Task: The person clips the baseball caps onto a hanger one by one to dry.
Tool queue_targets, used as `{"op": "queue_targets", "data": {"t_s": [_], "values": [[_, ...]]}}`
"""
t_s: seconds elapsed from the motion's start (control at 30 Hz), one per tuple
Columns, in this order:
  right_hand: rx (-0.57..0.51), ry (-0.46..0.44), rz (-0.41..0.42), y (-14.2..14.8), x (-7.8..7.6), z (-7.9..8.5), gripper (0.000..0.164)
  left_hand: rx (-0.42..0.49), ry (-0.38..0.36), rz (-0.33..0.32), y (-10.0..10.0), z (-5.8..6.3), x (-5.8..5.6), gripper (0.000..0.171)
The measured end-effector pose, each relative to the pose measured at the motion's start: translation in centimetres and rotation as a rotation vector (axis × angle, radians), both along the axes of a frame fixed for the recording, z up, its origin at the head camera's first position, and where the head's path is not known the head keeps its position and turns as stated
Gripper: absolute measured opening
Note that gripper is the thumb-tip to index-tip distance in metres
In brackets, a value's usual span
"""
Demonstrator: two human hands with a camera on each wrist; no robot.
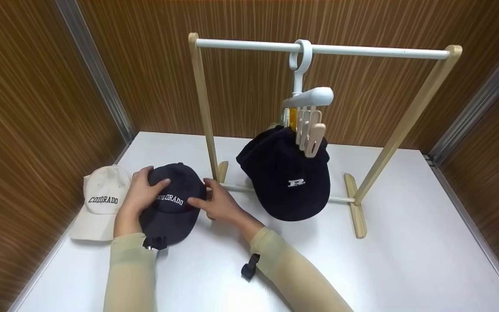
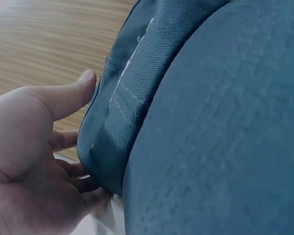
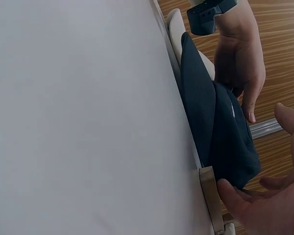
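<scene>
A dark navy cap [image 1: 176, 182] with white COLORADO lettering lies on the white table, brim toward me. On its left side my left hand [image 1: 139, 193] holds the crown, thumb on top and fingers round the far edge; the left wrist view shows this hand [image 2: 34, 147] close up at the cap's edge. My right hand [image 1: 221, 201] is at the cap's right side, fingers spread, with a fingertip at its edge in the right wrist view. Just left of it sits a cream cap [image 1: 106, 186], also lettered COLORADO.
A rack with wooden legs [image 1: 204, 108] and a white top bar [image 1: 375, 51] stands behind. From it hangs a white hanger [image 1: 308, 97] with beige clips [image 1: 314, 141], carrying a black cap [image 1: 290, 173] marked R. Wood-grain walls [image 1: 158, 65] enclose the table.
</scene>
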State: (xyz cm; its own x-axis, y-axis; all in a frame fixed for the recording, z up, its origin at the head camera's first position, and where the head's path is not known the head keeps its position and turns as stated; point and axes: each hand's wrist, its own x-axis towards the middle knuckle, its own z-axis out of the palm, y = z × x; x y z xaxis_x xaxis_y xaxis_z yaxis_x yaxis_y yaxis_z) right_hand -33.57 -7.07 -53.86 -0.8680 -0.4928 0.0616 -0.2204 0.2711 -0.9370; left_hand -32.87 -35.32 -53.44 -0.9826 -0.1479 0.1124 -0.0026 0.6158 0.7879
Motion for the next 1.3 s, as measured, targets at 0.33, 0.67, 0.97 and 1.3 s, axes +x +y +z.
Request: {"op": "queue_targets", "data": {"t_s": [0.33, 0.67, 0.97, 1.3], "values": [[-0.007, 0.001, -0.042, 0.1, -0.1, -0.1, 0.082, -0.051, 0.057, 0.001, -0.9, -1.1, -0.8, 0.082], [-0.022, -0.022, -0.060, -0.1, 0.2, -0.5, 0.074, -0.073, 0.067, 0.002, -0.9, -1.3, -0.8, 0.080], [0.010, 0.013, -0.055, -0.2, 0.4, -0.7, 0.061, -0.101, 0.029, -0.013, 0.3, 0.9, 0.5, 0.060], [-0.022, -0.010, -0.018, -0.3, 0.4, -0.7, 0.036, -0.101, 0.105, -0.041, -3.2, -4.5, -3.5, 0.041]]}}
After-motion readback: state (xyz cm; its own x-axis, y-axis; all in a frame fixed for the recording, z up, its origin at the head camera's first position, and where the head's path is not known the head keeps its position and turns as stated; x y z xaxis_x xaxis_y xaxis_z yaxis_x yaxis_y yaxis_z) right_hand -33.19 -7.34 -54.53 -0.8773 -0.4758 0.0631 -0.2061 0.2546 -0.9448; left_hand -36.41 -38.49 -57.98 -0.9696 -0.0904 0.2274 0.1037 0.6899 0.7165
